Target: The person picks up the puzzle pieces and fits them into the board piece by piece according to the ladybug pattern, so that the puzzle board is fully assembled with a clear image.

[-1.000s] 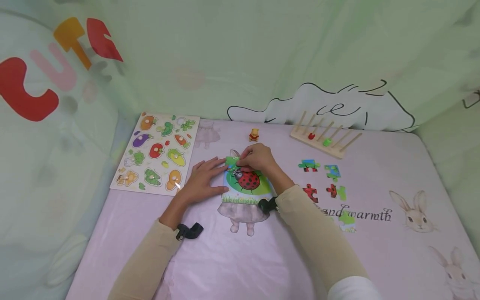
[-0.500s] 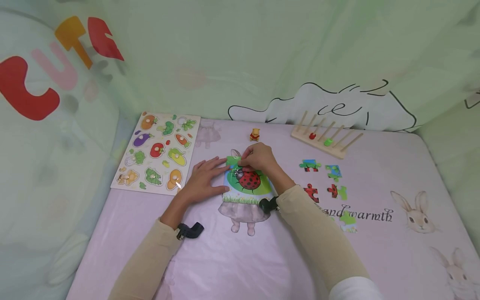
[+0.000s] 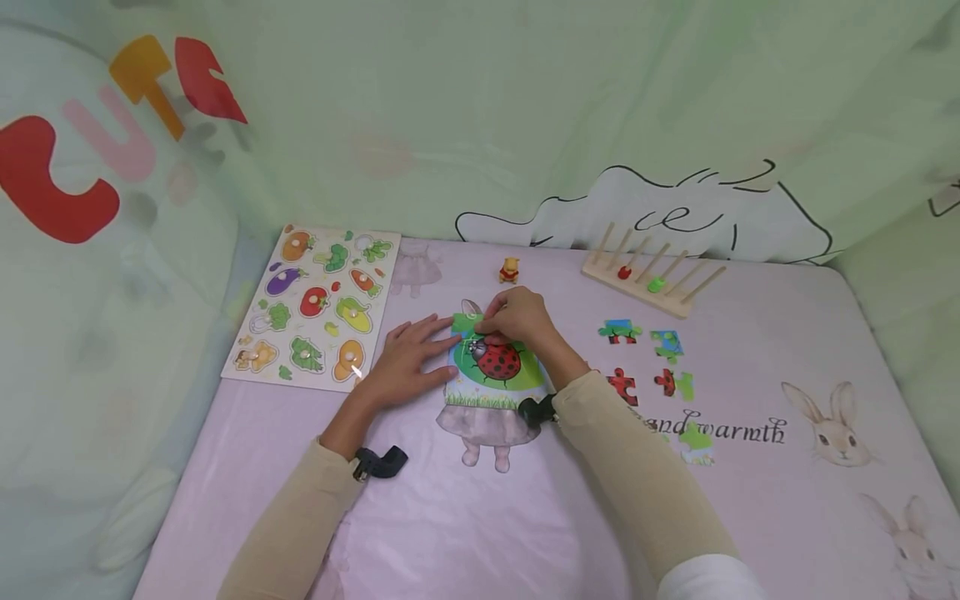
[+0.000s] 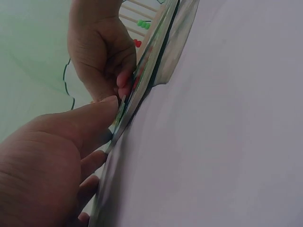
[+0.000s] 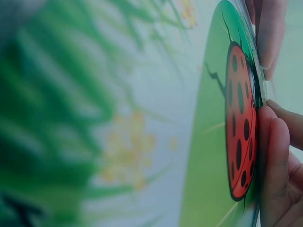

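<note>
A ladybug puzzle board (image 3: 480, 398) lies in front of me, its picture a red spotted ladybug (image 5: 241, 127) on green leaf. The left hand (image 3: 408, 362) rests beside the board's left edge, fingers spread and fairly straight, the tips touching the edge. At the board's top left, the right hand (image 3: 521, 315) pinches a green puzzle piece (image 3: 463, 322) between thumb and curled fingers. In the left wrist view both hands meet at the board's thin edge; the fit of the piece is hidden. Right fingertips (image 5: 266, 124) press close above the ladybug in the right wrist view.
Several loose puzzle pieces (image 3: 621, 331) lie to the right, some partly behind the right sleeve (image 3: 637, 467). A vegetable peg board (image 3: 273, 333) is at left. A small bear figure (image 3: 509, 269) and wooden peg rack (image 3: 637, 286) stand toward the back wall.
The left thumb has shifted slightly upward along the board's left edge. The right hand stays at the same top-left place with the puzzle piece.
</note>
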The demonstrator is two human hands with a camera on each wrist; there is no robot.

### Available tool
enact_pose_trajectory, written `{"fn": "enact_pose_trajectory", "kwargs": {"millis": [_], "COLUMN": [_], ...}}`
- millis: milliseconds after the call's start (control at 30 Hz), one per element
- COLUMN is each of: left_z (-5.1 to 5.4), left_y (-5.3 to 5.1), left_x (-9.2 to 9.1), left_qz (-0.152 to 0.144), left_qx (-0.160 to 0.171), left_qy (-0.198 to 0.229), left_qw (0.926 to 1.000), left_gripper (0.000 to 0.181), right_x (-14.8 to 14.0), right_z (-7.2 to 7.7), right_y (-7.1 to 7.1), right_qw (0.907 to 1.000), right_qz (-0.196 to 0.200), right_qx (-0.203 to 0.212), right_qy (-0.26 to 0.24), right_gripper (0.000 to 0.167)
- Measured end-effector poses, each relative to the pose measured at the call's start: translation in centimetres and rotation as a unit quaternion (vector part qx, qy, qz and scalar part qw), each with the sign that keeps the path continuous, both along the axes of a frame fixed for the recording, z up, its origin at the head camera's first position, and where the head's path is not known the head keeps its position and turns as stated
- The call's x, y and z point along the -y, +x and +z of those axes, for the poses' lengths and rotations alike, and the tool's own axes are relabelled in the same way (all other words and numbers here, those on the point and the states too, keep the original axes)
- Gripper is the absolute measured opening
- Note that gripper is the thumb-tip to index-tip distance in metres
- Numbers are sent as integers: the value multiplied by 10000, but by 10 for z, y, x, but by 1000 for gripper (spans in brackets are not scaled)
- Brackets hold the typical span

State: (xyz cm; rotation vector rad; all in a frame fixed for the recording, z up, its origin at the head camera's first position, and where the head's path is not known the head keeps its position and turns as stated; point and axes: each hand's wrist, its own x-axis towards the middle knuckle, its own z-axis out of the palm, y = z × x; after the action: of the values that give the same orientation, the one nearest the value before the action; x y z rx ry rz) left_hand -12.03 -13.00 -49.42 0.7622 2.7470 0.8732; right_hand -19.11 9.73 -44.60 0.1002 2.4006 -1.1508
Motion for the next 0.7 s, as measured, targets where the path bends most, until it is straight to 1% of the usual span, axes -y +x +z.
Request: {"fn": "enact_pose_trajectory", "kwargs": {"millis": [233,400,467,600,700], "left_z": [-3,-5,-6,-4,-2], "left_y": [-1,-1,-2,-2,-1], "left_x": [0,1,1,0,-1], "left_qz": [12,-2,-8,2,28], "left_qx": [7,-34,-49,-29,65], "left_qy": [-28,5,-4,-22,21], "left_qw": [10000,10000,10000,10000,10000], "left_gripper": [56,55,55,55,54], "right_x": [-2,-6,-7,-11,-13], "right_z": [4,7,7,3,0], "right_y": [-1,-4,-5,-7,-7], "right_qw": [9999,9993,9989,9985,9979], "right_qz": [77,164,202,338,445], "right_qx": [141,-47,-103,-110,-172], "right_qy": [-19,339,409,411,448], "right_gripper": [21,24,24,24,25]}}
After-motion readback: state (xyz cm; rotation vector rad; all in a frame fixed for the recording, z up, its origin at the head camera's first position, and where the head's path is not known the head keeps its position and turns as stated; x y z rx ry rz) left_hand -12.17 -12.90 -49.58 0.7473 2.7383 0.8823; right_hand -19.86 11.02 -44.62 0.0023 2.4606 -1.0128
